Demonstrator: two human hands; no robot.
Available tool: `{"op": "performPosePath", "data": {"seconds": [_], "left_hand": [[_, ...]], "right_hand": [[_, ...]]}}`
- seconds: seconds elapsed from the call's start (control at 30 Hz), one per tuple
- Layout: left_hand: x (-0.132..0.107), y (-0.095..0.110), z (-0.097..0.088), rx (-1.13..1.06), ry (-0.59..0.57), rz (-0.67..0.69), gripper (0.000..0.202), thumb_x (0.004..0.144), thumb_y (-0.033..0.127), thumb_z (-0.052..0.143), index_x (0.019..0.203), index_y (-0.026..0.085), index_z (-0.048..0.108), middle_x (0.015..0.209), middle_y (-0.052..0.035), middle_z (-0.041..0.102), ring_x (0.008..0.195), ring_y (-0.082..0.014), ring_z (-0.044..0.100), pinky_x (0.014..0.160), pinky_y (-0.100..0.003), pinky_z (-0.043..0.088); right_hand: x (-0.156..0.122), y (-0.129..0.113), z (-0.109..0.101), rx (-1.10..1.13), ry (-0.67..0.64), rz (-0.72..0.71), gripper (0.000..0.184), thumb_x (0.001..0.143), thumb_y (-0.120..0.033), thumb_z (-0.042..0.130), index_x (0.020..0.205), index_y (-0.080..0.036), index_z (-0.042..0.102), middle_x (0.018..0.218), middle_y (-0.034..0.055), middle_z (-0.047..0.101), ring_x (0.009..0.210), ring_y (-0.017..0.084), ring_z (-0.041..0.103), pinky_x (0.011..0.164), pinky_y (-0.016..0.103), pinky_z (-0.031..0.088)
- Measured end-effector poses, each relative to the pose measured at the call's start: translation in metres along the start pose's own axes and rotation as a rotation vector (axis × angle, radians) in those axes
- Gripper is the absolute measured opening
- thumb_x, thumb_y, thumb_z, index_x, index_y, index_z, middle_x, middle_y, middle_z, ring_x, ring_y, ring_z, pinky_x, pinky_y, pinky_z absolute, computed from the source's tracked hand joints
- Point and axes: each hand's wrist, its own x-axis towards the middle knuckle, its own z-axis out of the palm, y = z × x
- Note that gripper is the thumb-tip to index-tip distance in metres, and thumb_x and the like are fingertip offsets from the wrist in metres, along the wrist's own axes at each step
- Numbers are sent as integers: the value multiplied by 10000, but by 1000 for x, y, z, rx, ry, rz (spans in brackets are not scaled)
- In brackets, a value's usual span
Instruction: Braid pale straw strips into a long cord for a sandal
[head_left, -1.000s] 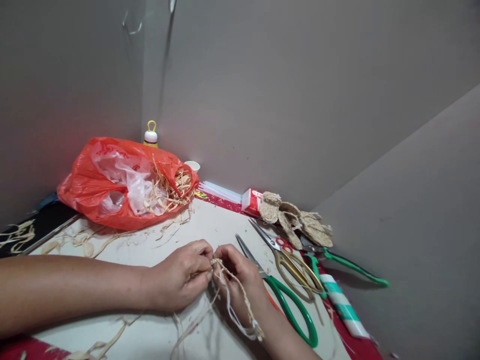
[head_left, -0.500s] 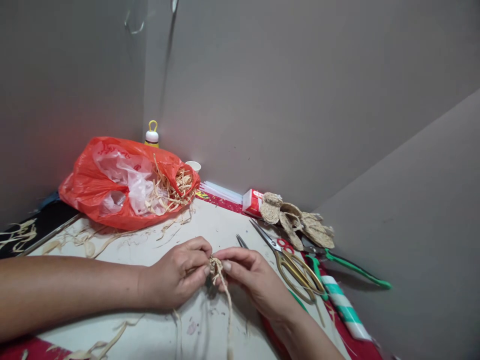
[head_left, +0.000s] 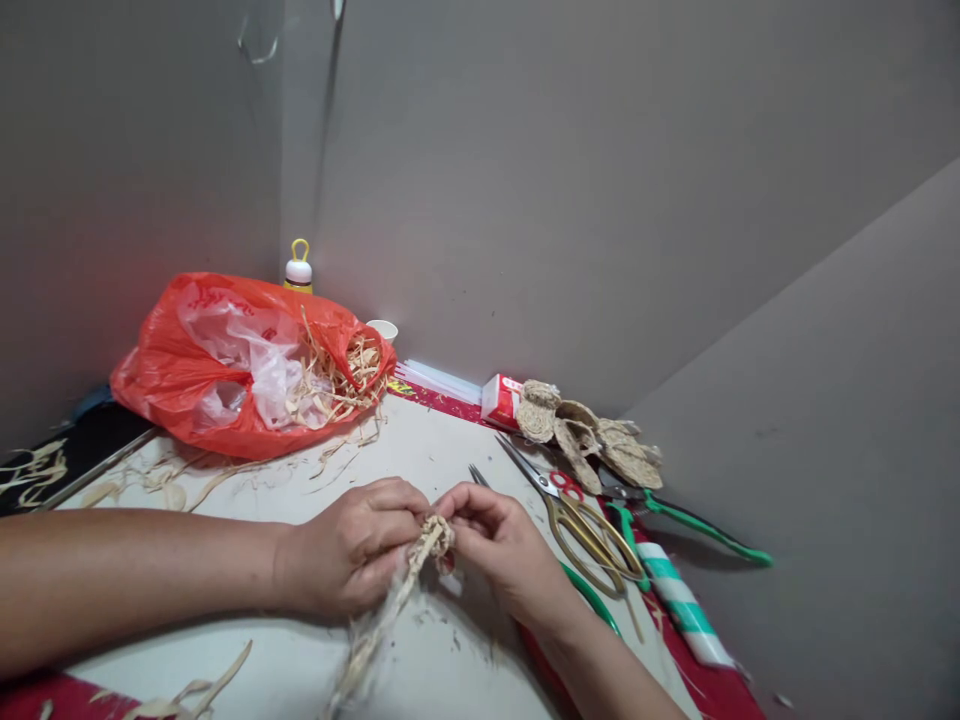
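Observation:
My left hand (head_left: 367, 545) and my right hand (head_left: 499, 550) meet over the table, fingers closed on a small knotted piece of braided straw cord (head_left: 431, 540). The left fingers pinch its left side; the right thumb and fingertips grip its right edge. From the piece a long tail of the cord hangs toward the front edge, blurred by motion. Just right of my right hand lie gold-handled scissors (head_left: 592, 540), with a second dark pointed tool tip (head_left: 478, 477) and a green handle (head_left: 592, 600) partly hidden by my hand and forearm.
A red plastic bag (head_left: 165, 340) with straw strips stands at back left, near a bottle (head_left: 298, 272) and a white cup (head_left: 384, 330). Woven straw pieces (head_left: 536, 412), a red-and-white box (head_left: 501, 400), green-handled pliers (head_left: 705, 530) and a striped roll (head_left: 684, 605) line the right side.
The cord tail has swung from hanging straight down to lying toward the lower left. Both hands have turned the knotted piece slightly. The view has shifted a little.

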Motion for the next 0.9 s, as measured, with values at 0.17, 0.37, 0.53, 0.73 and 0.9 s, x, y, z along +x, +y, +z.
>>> {"op": "performPosePath", "data": {"seconds": [0.17, 0.37, 0.53, 0.73, 0.9], "left_hand": [[1, 3, -1, 76, -45, 16, 213, 872, 134, 389, 879, 142, 602, 860, -102, 575, 812, -160, 523, 770, -273, 455], [0, -4, 10, -95, -53, -343, 261, 905, 216, 373, 694, 161, 517, 672, -4, 499, 629, -97, 458, 619, -205, 401], [4, 1, 13, -467, -119, -703, 315, 895, 316, 410, 640, 156, 500, 528, 44, 453, 475, -62, 420, 477, -173, 335], [7, -2, 13, -716, -151, -901, 381, 845, 428, 466, 635, 131, 580, 489, 24, 531, 403, -64, 447, 434, -179, 340], [7, -15, 15, -933, -64, -1013, 303, 773, 416, 539, 669, 132, 564, 628, -22, 639, 408, -71, 492, 424, -199, 410]], "right_hand": [[4, 2, 1, 229, 68, 61, 74, 680, -155, 680, 690, -145, 607, 541, -16, 603, 430, 69, 488, 449, 181, 406], [9, 6, -3, 311, 209, 89, 135, 642, -202, 747, 687, -138, 636, 522, -10, 604, 430, 65, 491, 430, 160, 398], [14, 13, -6, 361, 315, 88, 105, 625, -180, 727, 650, -130, 637, 494, -14, 586, 403, 54, 471, 407, 149, 377], [17, 13, -12, 328, 221, 134, 177, 619, -215, 779, 699, -109, 661, 528, 3, 610, 429, 63, 500, 439, 164, 407], [24, 1, -15, 200, 204, 134, 272, 601, -296, 813, 732, -116, 657, 564, 0, 630, 438, 64, 517, 462, 178, 415]]}}
